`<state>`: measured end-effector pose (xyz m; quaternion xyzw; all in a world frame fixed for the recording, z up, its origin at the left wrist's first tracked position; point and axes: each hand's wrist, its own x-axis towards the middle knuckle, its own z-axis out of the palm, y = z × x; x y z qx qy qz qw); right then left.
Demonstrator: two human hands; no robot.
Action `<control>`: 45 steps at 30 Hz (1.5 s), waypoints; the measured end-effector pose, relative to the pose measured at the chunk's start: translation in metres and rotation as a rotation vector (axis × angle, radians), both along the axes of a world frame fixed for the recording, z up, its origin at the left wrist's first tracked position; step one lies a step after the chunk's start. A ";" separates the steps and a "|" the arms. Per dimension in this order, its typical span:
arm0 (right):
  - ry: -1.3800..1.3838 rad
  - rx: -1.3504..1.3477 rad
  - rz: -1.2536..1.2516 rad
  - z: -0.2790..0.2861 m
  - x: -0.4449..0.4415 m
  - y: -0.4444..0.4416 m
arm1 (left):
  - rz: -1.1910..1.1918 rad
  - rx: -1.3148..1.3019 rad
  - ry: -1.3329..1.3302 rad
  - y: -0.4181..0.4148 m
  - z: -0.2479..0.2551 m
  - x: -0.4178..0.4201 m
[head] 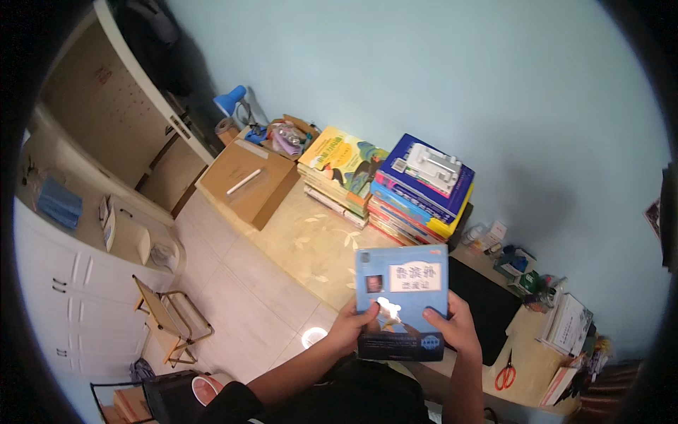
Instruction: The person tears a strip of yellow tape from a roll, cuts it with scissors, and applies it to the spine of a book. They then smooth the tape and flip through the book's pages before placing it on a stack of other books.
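A blue paperback book [405, 312] with printed writing and a dark lower band is held upright in front of me. My left hand [354, 324] grips its left edge, thumb on the cover. My right hand [456, 324] grips the right edge in the same way. Beyond the book stand two stacks on the table: one topped by a yellow illustrated book [344, 159], the other by a dark blue book [405, 183] with a white plastic device [434, 164] lying on it.
A cardboard box [238, 185] with a white pen-like stick [244, 182] lies on the left of the table [296, 254]. Right of the held book are a black laptop-like slab [484, 310], orange-handled scissors [506, 375] and small boxes [527, 282]. A folding chair [169, 318] stands on the floor.
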<state>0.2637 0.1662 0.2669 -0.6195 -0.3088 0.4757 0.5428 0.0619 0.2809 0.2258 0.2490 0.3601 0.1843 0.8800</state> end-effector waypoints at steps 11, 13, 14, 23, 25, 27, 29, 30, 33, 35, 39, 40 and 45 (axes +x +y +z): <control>0.794 0.207 0.223 -0.062 -0.104 0.132 | 0.503 0.097 -0.145 0.152 0.002 -0.078; 0.724 0.273 0.178 -0.067 -0.130 0.177 | 0.438 0.077 -0.222 0.196 -0.009 -0.076; 0.623 0.252 0.088 -0.065 -0.145 0.203 | 0.405 0.066 -0.265 0.218 -0.009 -0.076; 0.111 0.183 -0.613 -0.048 -0.126 0.333 | 0.084 0.110 -0.394 0.342 -0.018 0.002; 0.116 0.061 -0.691 -0.052 -0.097 0.335 | -0.024 0.182 -0.192 0.352 -0.034 0.020; 0.196 -0.034 -0.794 -0.064 -0.087 0.331 | -0.314 0.143 0.062 0.366 -0.044 0.021; 0.346 -0.097 -0.916 -0.077 -0.090 0.327 | -0.391 0.198 0.113 0.376 -0.058 0.014; 0.438 -0.042 -0.888 -0.085 -0.093 0.322 | -0.370 0.196 0.119 0.381 -0.060 0.011; 0.570 0.205 -0.948 -0.104 -0.114 0.320 | -0.339 0.234 0.150 0.394 -0.058 0.007; 0.551 0.212 -1.016 -0.113 -0.126 0.324 | -0.352 0.286 0.183 0.401 -0.056 0.006; 0.528 0.316 -1.137 -0.128 -0.121 0.337 | -0.453 0.449 0.250 0.410 -0.056 0.013; 0.516 0.305 -1.163 -0.129 -0.116 0.340 | -0.487 0.500 0.261 0.412 -0.057 0.016; 0.448 0.176 -1.165 -0.128 -0.105 0.337 | -0.462 0.461 0.222 0.407 -0.063 0.022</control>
